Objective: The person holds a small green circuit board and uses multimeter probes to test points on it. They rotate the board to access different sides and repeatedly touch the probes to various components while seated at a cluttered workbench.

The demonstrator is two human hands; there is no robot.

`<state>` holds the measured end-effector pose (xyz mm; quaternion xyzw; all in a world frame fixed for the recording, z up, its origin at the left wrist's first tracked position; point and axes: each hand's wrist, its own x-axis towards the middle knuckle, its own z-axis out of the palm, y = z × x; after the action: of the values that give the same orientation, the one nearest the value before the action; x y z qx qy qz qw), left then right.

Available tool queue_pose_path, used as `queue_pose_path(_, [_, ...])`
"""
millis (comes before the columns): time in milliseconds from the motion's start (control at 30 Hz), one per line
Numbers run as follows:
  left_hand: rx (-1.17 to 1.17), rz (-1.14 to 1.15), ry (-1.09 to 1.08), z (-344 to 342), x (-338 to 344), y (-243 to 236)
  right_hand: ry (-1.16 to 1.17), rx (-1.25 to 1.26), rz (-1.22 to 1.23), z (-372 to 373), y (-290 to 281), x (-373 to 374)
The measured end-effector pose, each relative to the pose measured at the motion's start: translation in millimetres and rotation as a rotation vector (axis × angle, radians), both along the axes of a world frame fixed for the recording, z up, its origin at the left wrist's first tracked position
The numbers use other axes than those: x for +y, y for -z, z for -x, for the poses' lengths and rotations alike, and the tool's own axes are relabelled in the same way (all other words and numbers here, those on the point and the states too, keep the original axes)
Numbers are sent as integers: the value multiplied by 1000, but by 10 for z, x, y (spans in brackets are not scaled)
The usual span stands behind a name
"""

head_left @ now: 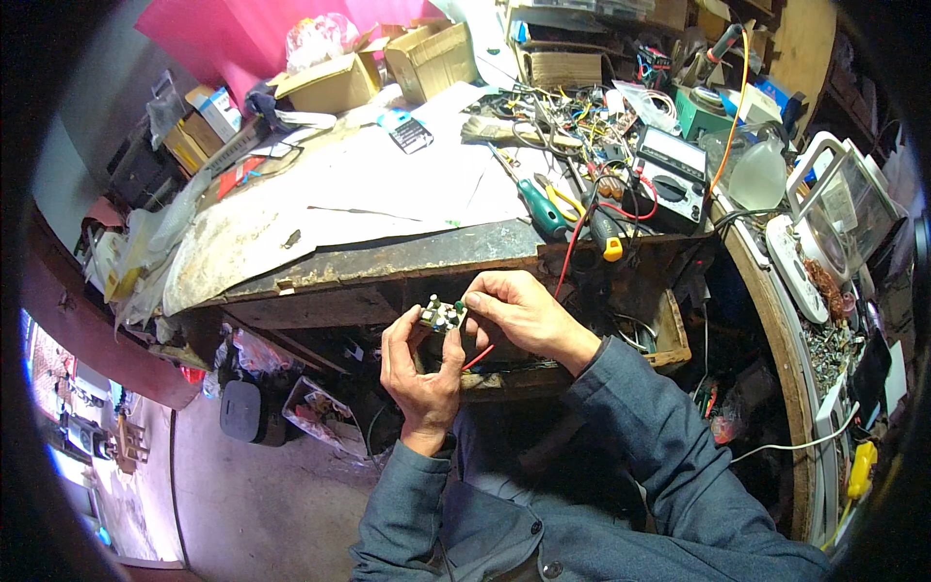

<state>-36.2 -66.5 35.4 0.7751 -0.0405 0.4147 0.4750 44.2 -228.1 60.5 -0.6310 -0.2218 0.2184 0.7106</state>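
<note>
In front of the workbench, my left hand [423, 376] is closed around the edges of a small circuit board [438, 316] with pale and dark components. Thumb and fingers of my right hand [519, 308] pinch at the board's right edge, on a small green component [460, 307]. What lies deeper between those fingertips is hidden. A red wire [479, 358] comes out below the right fingers, beside the left thumb. Both hands are held in the air, over an open wooden drawer [671, 333].
On the bench lie a white sheet [359, 194], a green-handled screwdriver [541, 208], yellow-handled pliers [563, 200] and a multimeter [672, 182] with red leads. Tangled wires and parts [572, 112] pile up behind them. Cardboard boxes [432, 60] stand at the back; a curved side shelf [776, 339] bounds the right.
</note>
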Motion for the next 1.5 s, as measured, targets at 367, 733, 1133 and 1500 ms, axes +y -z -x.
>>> queue_pose_path(367, [160, 145, 81, 11, 30, -33, 36, 16, -5, 17, -50, 0])
queue_pose_path(733, [80, 142, 175, -42, 66, 44, 29, 136, -3, 7, -80, -57])
queue_pose_path(1133, [69, 100, 222, -39, 109, 78, 194, -267, 176, 45, -30, -6])
queue_pose_path(1500, [36, 107, 226, -74, 115, 105, 363, -765, 302, 81, -39, 18])
